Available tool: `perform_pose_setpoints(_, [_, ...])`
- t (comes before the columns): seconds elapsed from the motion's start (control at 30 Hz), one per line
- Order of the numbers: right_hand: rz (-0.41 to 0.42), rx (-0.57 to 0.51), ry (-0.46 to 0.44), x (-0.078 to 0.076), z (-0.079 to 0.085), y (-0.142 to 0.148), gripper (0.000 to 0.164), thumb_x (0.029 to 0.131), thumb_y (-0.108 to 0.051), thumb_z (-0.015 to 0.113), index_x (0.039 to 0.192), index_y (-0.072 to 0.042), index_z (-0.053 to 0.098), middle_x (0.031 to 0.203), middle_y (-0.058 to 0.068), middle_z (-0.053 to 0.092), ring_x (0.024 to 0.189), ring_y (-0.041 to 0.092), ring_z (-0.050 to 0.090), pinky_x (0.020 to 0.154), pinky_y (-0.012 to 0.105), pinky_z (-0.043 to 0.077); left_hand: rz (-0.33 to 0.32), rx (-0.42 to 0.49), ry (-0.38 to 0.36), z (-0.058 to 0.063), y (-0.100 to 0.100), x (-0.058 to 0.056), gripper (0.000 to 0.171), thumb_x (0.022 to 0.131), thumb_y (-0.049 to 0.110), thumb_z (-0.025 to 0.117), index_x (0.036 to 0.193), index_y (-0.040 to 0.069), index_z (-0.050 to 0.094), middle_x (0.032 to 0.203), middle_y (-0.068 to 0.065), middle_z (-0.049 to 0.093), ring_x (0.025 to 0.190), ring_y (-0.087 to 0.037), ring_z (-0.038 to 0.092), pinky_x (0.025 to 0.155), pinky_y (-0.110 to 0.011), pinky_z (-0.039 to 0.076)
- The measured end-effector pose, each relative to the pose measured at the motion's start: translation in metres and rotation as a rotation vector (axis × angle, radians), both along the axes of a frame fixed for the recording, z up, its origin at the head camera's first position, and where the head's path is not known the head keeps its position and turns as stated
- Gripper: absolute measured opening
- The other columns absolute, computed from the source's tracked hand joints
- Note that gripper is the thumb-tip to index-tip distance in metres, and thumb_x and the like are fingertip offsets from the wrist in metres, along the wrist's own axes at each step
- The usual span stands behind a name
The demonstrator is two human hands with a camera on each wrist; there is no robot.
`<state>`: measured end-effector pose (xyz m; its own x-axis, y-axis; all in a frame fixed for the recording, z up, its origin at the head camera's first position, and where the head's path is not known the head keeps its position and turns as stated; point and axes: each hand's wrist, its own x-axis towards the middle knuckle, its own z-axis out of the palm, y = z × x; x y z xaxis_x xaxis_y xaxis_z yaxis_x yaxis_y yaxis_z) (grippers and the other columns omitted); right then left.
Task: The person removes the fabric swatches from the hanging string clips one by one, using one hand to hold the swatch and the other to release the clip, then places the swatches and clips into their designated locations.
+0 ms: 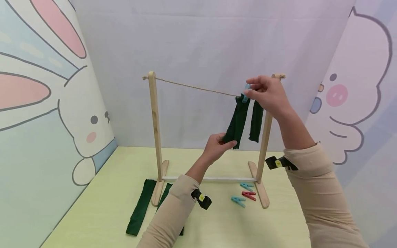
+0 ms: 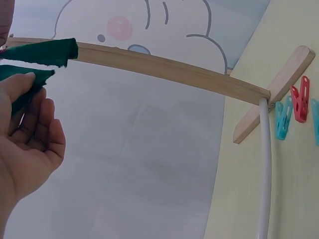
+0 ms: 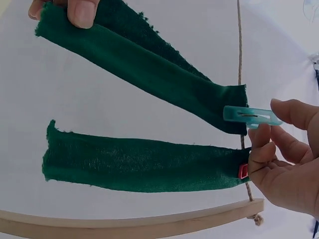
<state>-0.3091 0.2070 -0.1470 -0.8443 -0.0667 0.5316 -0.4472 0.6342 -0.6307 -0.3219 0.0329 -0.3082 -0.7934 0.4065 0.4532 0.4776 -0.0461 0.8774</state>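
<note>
A dark green cloth strip [image 1: 239, 119] hangs folded over a twine line [image 1: 195, 87]. My right hand [image 1: 270, 95] pinches a light blue clothespin [image 3: 251, 115], whose jaws sit over the strip's top at the line. Lower down, my left hand [image 1: 216, 148] holds the strip's loose ends between thumb and fingers. Beside it, nearer the right post, hangs a second green strip [image 3: 144, 165], with a red clothespin [image 3: 243, 171] at its top, partly hidden behind my right fingers in the right wrist view.
Wooden posts [image 1: 155, 127] on flat feet carry the twine, joined low down by a white rod [image 1: 211, 178]. Two blue clothespins [image 1: 238, 200] and a red one [image 1: 249, 195] lie by the right foot. Green strips [image 1: 142, 206] lie at left, one partly under my left forearm.
</note>
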Motion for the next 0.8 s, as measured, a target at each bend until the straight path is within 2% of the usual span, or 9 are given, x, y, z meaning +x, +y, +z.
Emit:
perform_pose_setpoints(0.1, [-0.015, 0.018, 0.022, 0.001, 0.000, 0.004, 0.037, 0.089, -0.020, 0.065, 0.119, 0.000, 0.059, 0.100, 0.013, 0.055, 0.084, 0.021, 0.049, 0.071, 0.017, 0.043, -0.010, 0.008, 0.005, 0.001, -0.002, 0.000, 0.018, 0.090, 0.005, 0.060, 0.099, -0.010, 0.065, 0.085, -0.010, 0.064, 0.072, -0.010, 0.055, 0.068, -0.027, 0.047])
perform_pose_setpoints(0.2, [-0.053, 0.014, 0.032, 0.003, 0.000, 0.007, 0.037, 0.087, -0.021, 0.067, 0.116, 0.002, 0.062, 0.099, 0.014, 0.057, 0.084, 0.020, 0.050, 0.070, 0.016, 0.043, -0.031, 0.035, 0.004, -0.007, 0.000, -0.011, 0.020, 0.092, 0.007, 0.058, 0.097, -0.011, 0.064, 0.078, -0.008, 0.061, 0.069, -0.011, 0.052, 0.066, -0.034, 0.046])
perform_pose_setpoints(0.37, [-0.092, -0.003, 0.051, 0.003, -0.001, 0.007, 0.036, 0.085, -0.023, 0.068, 0.109, 0.003, 0.064, 0.099, 0.015, 0.059, 0.082, 0.020, 0.051, 0.068, 0.016, 0.044, -0.042, 0.057, -0.017, -0.020, 0.003, -0.026, 0.023, 0.094, 0.012, 0.056, 0.097, -0.010, 0.064, 0.073, -0.003, 0.057, 0.067, -0.012, 0.049, 0.064, -0.032, 0.043])
perform_pose_setpoints(0.47, [-0.100, 0.004, 0.078, 0.001, -0.002, 0.006, 0.033, 0.085, -0.021, 0.068, 0.106, 0.004, 0.065, 0.098, 0.015, 0.059, 0.080, 0.020, 0.051, 0.067, 0.015, 0.043, -0.036, 0.050, -0.002, -0.021, 0.003, -0.026, 0.023, 0.093, 0.014, 0.058, 0.097, -0.008, 0.064, 0.075, -0.004, 0.058, 0.068, -0.013, 0.051, 0.064, -0.032, 0.045])
perform_pose_setpoints(0.63, [-0.109, 0.028, 0.139, -0.001, -0.004, 0.007, 0.030, 0.085, -0.019, 0.068, 0.102, 0.005, 0.066, 0.094, 0.016, 0.059, 0.076, 0.019, 0.051, 0.065, 0.014, 0.042, -0.035, 0.046, 0.017, -0.020, 0.001, -0.025, 0.019, 0.090, 0.012, 0.063, 0.094, -0.006, 0.066, 0.081, -0.006, 0.063, 0.073, -0.013, 0.058, 0.073, -0.041, 0.050])
perform_pose_setpoints(0.8, [-0.121, 0.023, 0.199, 0.000, -0.006, 0.010, 0.028, 0.085, -0.017, 0.068, 0.099, 0.007, 0.066, 0.091, 0.016, 0.059, 0.072, 0.016, 0.051, 0.064, 0.014, 0.042, -0.041, 0.037, -0.001, -0.020, -0.002, -0.022, 0.020, 0.089, 0.014, 0.065, 0.092, -0.006, 0.066, 0.080, -0.007, 0.064, 0.072, -0.013, 0.058, 0.069, -0.031, 0.050])
